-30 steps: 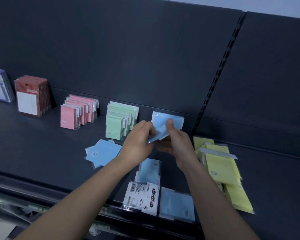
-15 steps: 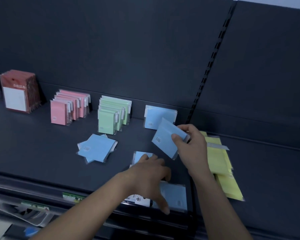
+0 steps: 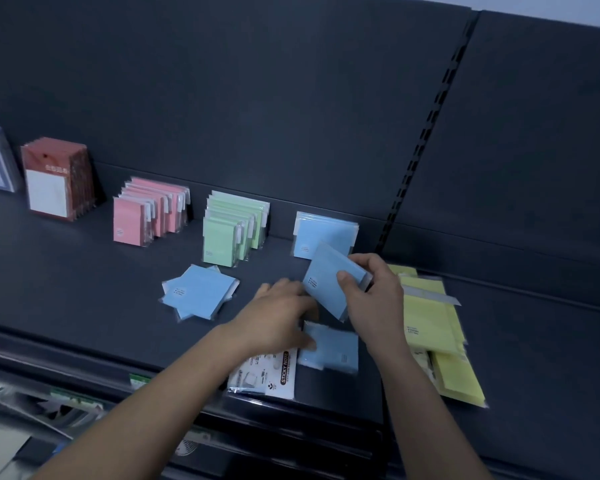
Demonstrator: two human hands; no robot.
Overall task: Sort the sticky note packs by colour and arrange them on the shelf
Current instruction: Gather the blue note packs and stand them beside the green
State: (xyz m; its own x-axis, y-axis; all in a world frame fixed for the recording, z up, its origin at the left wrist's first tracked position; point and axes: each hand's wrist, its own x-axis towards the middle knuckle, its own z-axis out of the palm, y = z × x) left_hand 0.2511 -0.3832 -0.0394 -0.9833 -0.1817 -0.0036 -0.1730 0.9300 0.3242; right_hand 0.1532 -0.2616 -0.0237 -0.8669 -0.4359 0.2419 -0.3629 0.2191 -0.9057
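Right hand (image 3: 373, 299) pinches a blue pack (image 3: 326, 282) by its right end, thumb on the face and fingers curled behind. The pack is held tilted in the air, just near of the upright blue row (image 3: 326, 232) at the far wall of the shelf (image 3: 66, 289). Left hand (image 3: 279, 318) lies palm down with fingers loosely extended; its thumb touches a flat blue pack (image 3: 333, 349), and no grip on anything is seen. Risks as judged: the held pack is gripped at one end only and the wrapper looks slick, so it could swing or slip out while being stood up. The blue row is short and leans on the wall, so it could be knocked flat if the new pack is pushed in too hard or at an angle. A slide toward the green row (image 3: 231, 237) to the left is less likely, as a gap lies between them. The label-side pack (image 3: 267, 374) lies at the near edge under the left forearm and could be swept off by a careless pull-back. Its colour is hidden, so it may get mis-sorted unless flipped. The yellow packs (image 3: 430, 317) are piled loosely at the right and could be dragged by the right wrist. The loose blue heap (image 3: 198, 294) is still unsorted. The pink row (image 3: 146, 216) stands well apart and looks safe.
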